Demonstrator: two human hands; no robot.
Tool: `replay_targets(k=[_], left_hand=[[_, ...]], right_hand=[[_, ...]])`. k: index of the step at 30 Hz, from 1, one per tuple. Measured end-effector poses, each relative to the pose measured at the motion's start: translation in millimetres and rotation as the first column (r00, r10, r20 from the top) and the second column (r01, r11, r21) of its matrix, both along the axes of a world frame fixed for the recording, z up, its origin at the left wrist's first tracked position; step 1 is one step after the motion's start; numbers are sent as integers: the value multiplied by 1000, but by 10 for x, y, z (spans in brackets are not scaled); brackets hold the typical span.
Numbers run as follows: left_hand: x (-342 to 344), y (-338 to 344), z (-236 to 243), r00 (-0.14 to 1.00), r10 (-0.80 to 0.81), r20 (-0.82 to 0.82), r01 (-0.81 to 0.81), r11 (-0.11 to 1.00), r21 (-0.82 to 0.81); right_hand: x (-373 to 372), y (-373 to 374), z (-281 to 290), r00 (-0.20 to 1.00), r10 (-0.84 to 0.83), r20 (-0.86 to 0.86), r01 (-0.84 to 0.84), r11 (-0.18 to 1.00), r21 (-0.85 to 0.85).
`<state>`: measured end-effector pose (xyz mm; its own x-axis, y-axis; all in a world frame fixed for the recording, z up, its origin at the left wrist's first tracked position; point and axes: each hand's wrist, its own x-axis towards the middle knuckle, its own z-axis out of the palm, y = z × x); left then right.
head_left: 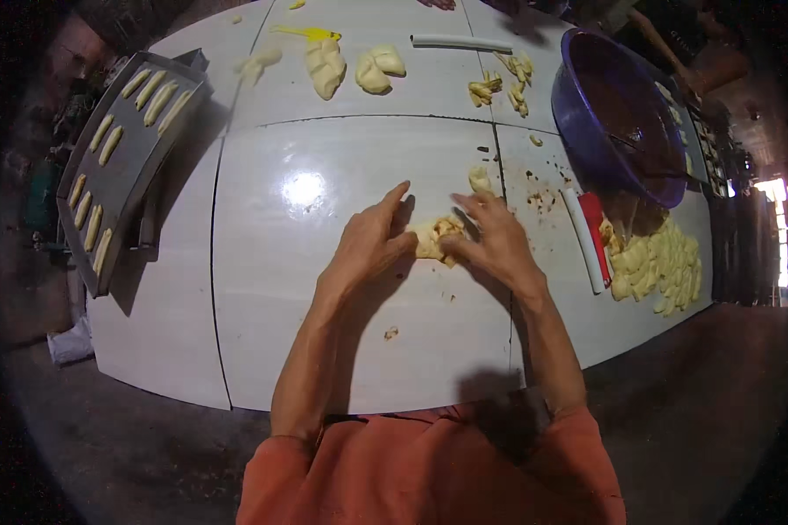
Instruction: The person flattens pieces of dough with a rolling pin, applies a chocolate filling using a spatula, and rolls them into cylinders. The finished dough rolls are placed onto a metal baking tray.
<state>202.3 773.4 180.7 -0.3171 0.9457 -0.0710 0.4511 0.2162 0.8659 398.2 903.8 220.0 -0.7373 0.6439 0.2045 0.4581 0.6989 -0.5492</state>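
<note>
A small flattened piece of pale yellow dough (pixel 426 242) lies on the white table between my hands, with brown filling (pixel 447 227) showing at its right side. My left hand (pixel 372 241) is at the dough's left, its thumb tip touching the edge and its fingers stretched out. From the other side, the thumb of my right hand (pixel 499 241) presses on the dough; its fingers are spread. Just beyond the right fingertips sits another small dough lump (pixel 480 178). A crumb of filling (pixel 391 332) rests nearer to me.
At the left, a metal tray (pixel 118 179) carries several dough sticks. Large dough pieces (pixel 326 68) and a white rod (pixel 461 42) lie at the far side. A purple basin (pixel 573 109) with brown filling, a red-and-white tool (pixel 594 238) and a dough pile (pixel 661 267) occupy the right.
</note>
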Motion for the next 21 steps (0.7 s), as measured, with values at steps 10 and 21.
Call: replay_targets(k=[10, 21], left_hand=[[346, 184, 190, 944, -174, -282, 185, 983, 13], [119, 217, 125, 982, -185, 31, 187, 980, -65]], right_hand=[[90, 122, -199, 991, -92, -102, -2, 729, -685], [180, 145, -144, 995, 91, 38, -36, 692, -721]])
